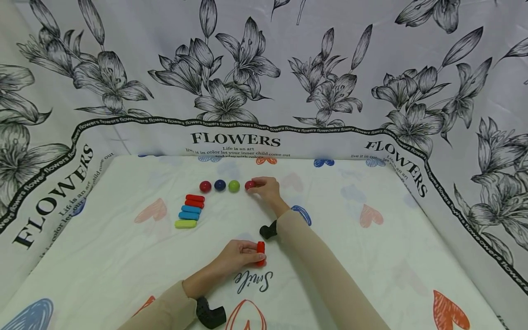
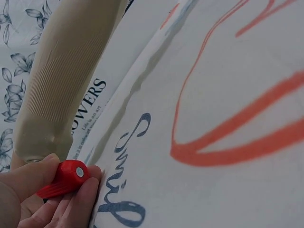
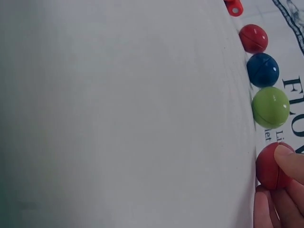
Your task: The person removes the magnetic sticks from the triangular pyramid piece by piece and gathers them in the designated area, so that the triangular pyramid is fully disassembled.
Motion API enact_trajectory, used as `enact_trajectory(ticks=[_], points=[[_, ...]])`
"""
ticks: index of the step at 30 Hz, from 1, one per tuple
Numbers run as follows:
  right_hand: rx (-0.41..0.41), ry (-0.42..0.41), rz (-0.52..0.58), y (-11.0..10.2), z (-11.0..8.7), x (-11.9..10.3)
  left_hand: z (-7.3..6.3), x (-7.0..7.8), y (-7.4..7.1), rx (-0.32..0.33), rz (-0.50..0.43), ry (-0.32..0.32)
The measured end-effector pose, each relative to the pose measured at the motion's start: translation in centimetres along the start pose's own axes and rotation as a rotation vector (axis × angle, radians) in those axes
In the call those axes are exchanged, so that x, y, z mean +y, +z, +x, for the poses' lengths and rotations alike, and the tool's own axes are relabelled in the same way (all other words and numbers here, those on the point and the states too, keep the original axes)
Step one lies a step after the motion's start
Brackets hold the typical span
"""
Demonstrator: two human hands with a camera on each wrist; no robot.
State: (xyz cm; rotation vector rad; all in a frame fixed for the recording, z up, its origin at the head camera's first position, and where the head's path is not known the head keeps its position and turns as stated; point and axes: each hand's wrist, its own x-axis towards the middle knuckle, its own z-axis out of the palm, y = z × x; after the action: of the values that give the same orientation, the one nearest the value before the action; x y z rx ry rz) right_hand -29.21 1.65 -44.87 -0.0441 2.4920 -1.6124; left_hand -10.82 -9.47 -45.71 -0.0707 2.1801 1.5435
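Observation:
My left hand [image 1: 236,257] pinches a short red rod [image 1: 261,250] between thumb and fingers, the rod standing roughly upright near the "Smile" lettering in the head view. The rod's end, with its pale round dot, shows in the left wrist view. Farther off, my right hand [image 1: 267,190] holds a glossy red ball [image 3: 269,167] by thumb and fingertips. That ball is at the right end of a row with a green ball [image 1: 233,185], a dark blue ball [image 1: 220,185] and another red ball [image 1: 205,186]; a small gap separates it from the green one.
Left of centre lie two red rods [image 1: 195,198], two blue rods [image 1: 191,209] and a yellow-green rod [image 1: 185,224], stacked in a column below the balls. A white cloth [image 1: 330,256] with printed hearts covers the table. A flower-printed curtain [image 1: 288,91] hangs behind.

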Motion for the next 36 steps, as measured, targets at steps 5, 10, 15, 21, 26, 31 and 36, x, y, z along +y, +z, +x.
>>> enact_trajectory(ticks=[5, 10, 15, 21, 26, 31, 36], points=[[-0.007, -0.001, 0.005, 0.2, 0.1, 0.1, 0.0, 0.1, 0.0, 0.0, 0.006, 0.002], [-0.018, 0.016, 0.005, 0.1, 0.0, -0.1, -0.1, 0.1, 0.1, 0.007, 0.006, -0.005], [-0.027, 0.015, 0.02, -0.1, -0.2, -0.3, -0.1, 0.2, 0.1, 0.02, 0.015, -0.02], [-0.008, 0.026, 0.062, -0.5, -0.1, -0.1, -0.1, 0.2, 0.2, 0.023, 0.011, -0.022], [0.009, 0.052, 0.092, -1.2, -0.5, 0.0, -0.2, 0.4, 0.1, 0.024, 0.004, -0.02], [0.02, 0.074, 0.073, -2.0, -1.4, -0.2, -0.1, 0.3, 0.1, 0.019, 0.011, -0.017], [0.012, 0.102, 0.081, -2.8, -2.6, -0.2, 0.0, 0.3, 0.0, 0.012, 0.024, -0.018]])
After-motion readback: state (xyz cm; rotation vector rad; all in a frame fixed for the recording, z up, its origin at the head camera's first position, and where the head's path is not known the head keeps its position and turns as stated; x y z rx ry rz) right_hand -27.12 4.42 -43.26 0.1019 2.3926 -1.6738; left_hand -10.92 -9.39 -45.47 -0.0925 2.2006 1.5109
